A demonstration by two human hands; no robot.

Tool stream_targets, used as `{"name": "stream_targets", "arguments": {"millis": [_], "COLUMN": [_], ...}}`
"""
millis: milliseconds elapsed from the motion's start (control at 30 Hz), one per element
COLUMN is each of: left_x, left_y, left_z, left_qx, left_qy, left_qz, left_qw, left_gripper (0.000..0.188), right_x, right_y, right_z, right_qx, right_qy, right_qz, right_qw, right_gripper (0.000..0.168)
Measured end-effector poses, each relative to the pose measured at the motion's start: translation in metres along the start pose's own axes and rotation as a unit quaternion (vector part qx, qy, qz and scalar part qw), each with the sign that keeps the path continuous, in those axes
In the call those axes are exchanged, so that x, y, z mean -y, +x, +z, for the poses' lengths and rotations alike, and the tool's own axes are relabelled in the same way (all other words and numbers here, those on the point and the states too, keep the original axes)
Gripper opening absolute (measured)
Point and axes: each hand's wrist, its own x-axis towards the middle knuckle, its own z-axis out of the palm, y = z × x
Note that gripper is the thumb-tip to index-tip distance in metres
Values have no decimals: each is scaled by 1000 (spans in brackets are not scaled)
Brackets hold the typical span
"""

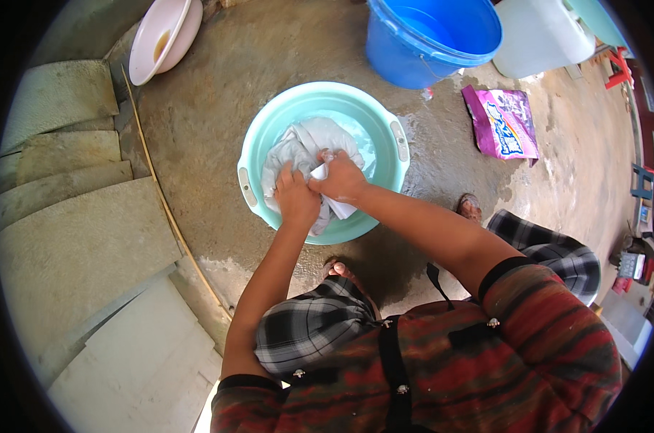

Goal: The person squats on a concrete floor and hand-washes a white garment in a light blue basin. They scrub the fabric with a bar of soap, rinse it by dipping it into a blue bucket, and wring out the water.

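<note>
A light green plastic basin (325, 238) stands on the wet concrete floor in front of me. Pale grey wet cloth (289, 146) lies bunched in it, with some water (367, 143) showing at the right side. My left hand (297, 197) presses on the cloth with its fingers bent into the folds. Close beside it, my right hand (342, 176) grips a white, flat-looking part of the fabric (340, 208); its fingers are curled over, and their tips are partly hidden. The two hands nearly touch at the thumbs.
Beyond the basin are a blue bucket (403, 59) of water and a whitish plastic container (543, 38). A purple detergent bag (505, 127) lies to the right. Pink basins (183, 38) lean at upper left. A thin bamboo pole (162, 200) runs beside stacked slabs (89, 243).
</note>
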Motion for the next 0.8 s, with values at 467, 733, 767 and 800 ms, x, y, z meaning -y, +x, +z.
{"name": "stream_targets", "arguments": {"millis": [467, 733, 767, 800], "left_x": [23, 33, 38, 45], "left_y": [96, 110, 109, 105], "left_z": [26, 24, 25, 25], "left_qx": [163, 211, 183, 157], "left_qy": [44, 52, 2, -49], "left_qz": [-21, 18, 2, -13], "left_qw": [986, 976, 983, 986], "left_gripper": [29, 24, 27, 31], "right_x": [-2, -14, -17, -22], "right_y": [88, 85, 81, 76], "right_z": [-7, -14, -15, -14], "right_qx": [63, 48, 58, 69], "right_qy": [-36, 0, 11, 23], "right_qz": [142, 125, 113, 102], "right_qw": [987, 991, 992, 992], "right_gripper": [77, 80, 80, 80]}}
